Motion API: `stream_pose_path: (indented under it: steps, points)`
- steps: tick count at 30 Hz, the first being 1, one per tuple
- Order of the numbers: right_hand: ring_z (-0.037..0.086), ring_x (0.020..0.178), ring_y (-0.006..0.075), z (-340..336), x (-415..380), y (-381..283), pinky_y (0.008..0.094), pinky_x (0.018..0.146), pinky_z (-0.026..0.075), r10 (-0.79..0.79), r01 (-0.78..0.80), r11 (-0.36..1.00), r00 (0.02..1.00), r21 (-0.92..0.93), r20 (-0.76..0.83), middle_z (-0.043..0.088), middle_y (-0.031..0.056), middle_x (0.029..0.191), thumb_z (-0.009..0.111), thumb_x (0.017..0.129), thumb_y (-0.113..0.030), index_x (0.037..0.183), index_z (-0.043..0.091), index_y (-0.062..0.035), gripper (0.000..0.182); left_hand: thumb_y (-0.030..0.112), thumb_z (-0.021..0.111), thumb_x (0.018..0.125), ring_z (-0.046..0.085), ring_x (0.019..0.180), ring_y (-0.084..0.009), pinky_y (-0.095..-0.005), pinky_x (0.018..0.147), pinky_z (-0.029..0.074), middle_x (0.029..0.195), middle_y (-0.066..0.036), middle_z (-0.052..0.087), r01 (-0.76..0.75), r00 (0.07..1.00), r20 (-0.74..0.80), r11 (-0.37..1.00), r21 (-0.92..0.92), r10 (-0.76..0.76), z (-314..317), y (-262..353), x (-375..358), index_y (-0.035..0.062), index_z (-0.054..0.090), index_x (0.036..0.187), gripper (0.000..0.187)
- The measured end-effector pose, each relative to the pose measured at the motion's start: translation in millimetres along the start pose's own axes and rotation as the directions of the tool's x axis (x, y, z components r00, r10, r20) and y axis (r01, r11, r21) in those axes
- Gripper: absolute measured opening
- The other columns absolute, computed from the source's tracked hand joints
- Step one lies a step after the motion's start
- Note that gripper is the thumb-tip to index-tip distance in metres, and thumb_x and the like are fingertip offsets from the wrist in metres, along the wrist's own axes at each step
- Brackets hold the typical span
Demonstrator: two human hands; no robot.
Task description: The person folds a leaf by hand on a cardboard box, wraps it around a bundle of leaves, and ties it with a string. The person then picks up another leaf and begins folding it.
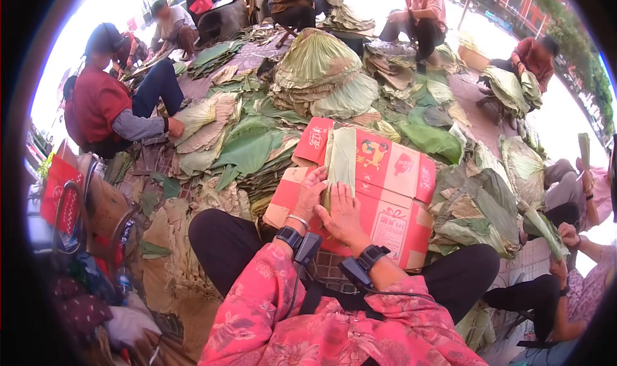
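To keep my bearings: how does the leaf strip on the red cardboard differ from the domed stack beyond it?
The leaf strip is narrow; the domed stack spreads wide. The leaf strip lies low on red cardboard; the domed stack rises in layers. Both look pale green.

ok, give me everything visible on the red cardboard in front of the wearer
The cardboard looks like an opened-out carton: red, with paler edges, seams across it and a separate-looking flap at the upper left. Print includes a colourful picture and a pale-outlined panel with a bow; the lettering is too small to read surely. It lies fairly flat between the knees, its underside support hidden. A narrow, folded-looking leaf lies on it, with the left hand and right hand at its near end.
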State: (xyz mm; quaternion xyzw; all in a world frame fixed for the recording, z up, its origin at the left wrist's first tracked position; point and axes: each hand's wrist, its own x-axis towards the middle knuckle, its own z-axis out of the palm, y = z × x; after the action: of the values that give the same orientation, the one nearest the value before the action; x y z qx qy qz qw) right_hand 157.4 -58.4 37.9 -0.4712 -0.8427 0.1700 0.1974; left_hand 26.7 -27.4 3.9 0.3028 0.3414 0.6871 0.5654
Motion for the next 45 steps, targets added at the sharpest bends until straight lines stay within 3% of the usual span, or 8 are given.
stream_pose_path:
  steps: [12,14,22,29,32,38,40,45]
  points:
    - [0.023,0.133,0.0311,-2.4,-0.3,9.2,0.0506,0.103,0.021,-0.034,0.038,0.999,0.995,-0.039,0.090,0.027,0.0191,0.142,0.052,0.078,-0.052,0.135,0.031,-0.0004,0.080,0.038,0.072,0.067,0.060,0.087,-0.0326,-0.0379,0.077,0.048,0.091,-0.021,0.062,0.112,0.965,-0.154,0.197,0.974,0.213,4.6,0.1,2.1,-0.0068,0.056,0.102,0.059]
    - [0.029,0.131,0.0311,-4.1,2.1,25.6,0.0457,0.102,0.025,-0.077,0.057,0.976,0.993,0.212,0.090,0.033,0.0192,0.139,0.057,0.076,-0.045,0.132,0.037,0.0007,0.075,0.040,0.074,0.065,0.061,0.090,-0.0311,-0.0397,0.076,0.047,0.094,-0.024,0.061,0.207,0.973,-0.228,0.312,0.927,0.031,27.6,24.1,-1.0,-0.0072,0.057,0.098,0.060]
    - [0.053,0.107,0.0167,-23.0,-5.3,50.0,0.0284,0.090,0.042,0.176,-0.273,0.205,0.955,0.940,0.238,0.058,0.0108,0.115,0.063,0.076,-0.010,0.115,0.056,0.0021,0.042,0.034,0.078,0.060,0.063,0.081,-0.0326,-0.0390,0.071,0.050,0.084,-0.023,0.064,0.259,0.966,-0.247,0.269,0.928,-0.078,14.7,12.4,10.0,-0.0072,0.061,0.088,0.053]
    - [0.061,0.080,0.0160,-55.9,-40.7,20.8,0.0287,0.074,0.048,0.059,-0.221,0.612,0.970,0.759,0.235,0.065,0.0073,0.086,0.058,0.078,-0.009,0.095,0.064,-0.0001,0.020,0.031,0.073,0.062,0.061,0.089,-0.0324,-0.0395,0.079,0.047,0.090,-0.022,0.063,0.202,0.976,-0.219,0.353,0.914,0.009,9.0,6.5,3.2,-0.0046,0.059,0.095,0.051]
    - [0.061,0.078,0.0253,-63.9,-56.9,19.2,0.0339,0.074,0.048,-0.418,0.218,0.812,0.865,0.541,0.279,0.065,0.0121,0.082,0.056,0.076,-0.010,0.089,0.064,-0.0023,0.017,0.030,0.071,0.063,0.062,0.086,-0.0327,-0.0392,0.077,0.047,0.088,-0.022,0.064,0.203,0.976,-0.217,0.380,0.903,-0.006,14.7,13.5,1.6,-0.0046,0.060,0.092,0.046]
    - [0.060,0.087,0.0340,-26.6,-111.0,30.0,0.0401,0.078,0.047,-0.393,0.020,0.850,0.691,0.527,0.607,0.064,0.0178,0.089,0.054,0.077,-0.017,0.092,0.064,-0.0026,0.023,0.033,0.070,0.065,0.062,0.085,-0.0314,-0.0385,0.076,0.048,0.089,-0.019,0.065,0.211,0.973,-0.231,0.440,0.873,-0.010,5.8,1.6,9.0,-0.0016,0.061,0.094,0.046]
    - [0.058,0.097,0.0336,11.3,-115.0,52.5,0.0399,0.085,0.045,-0.047,0.056,0.998,0.512,0.022,0.858,0.062,0.0192,0.098,0.056,0.078,-0.021,0.105,0.060,-0.0021,0.033,0.034,0.069,0.065,0.062,0.085,-0.0308,-0.0390,0.076,0.048,0.089,-0.018,0.065,0.213,0.972,-0.236,0.444,0.870,-0.004,4.9,-0.5,9.9,-0.0004,0.061,0.094,0.046]
    - [0.061,0.088,0.0323,63.6,-120.8,108.5,0.0406,0.078,0.047,0.094,0.038,0.988,0.611,-0.147,0.786,0.063,0.0191,0.089,0.057,0.073,-0.021,0.091,0.063,-0.0014,0.027,0.036,0.069,0.065,0.062,0.086,-0.0310,-0.0405,0.075,0.047,0.089,-0.017,0.064,0.226,0.971,-0.236,0.425,0.877,-0.029,5.2,1.0,10.0,0.0013,0.061,0.095,0.046]
